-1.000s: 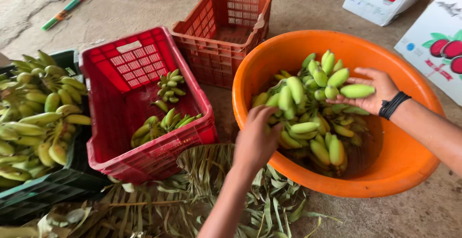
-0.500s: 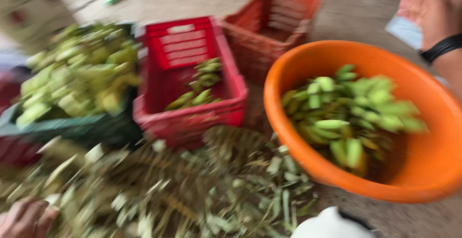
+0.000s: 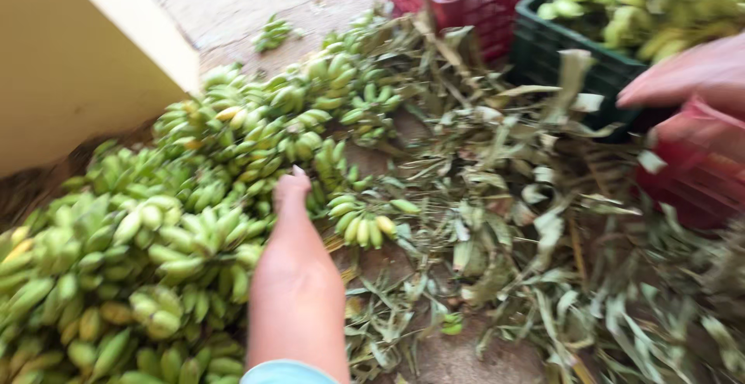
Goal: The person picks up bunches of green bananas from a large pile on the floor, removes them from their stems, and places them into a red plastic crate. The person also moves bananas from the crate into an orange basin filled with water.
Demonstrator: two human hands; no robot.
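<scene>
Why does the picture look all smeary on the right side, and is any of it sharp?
In the head view, motion blur smears the pinkish right hand at the edge and the red plastic crate below it. The left hand reaching to the heap of small green bananas is clearer, though soft. The light is even daylight with no glare, and shadows are faint.

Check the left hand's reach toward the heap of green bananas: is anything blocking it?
Nothing visible does. The left hand is already at the edge of the green banana pile, fingers among the bunches. The dry leaves lie off to its right on the floor, outside that path.
</scene>
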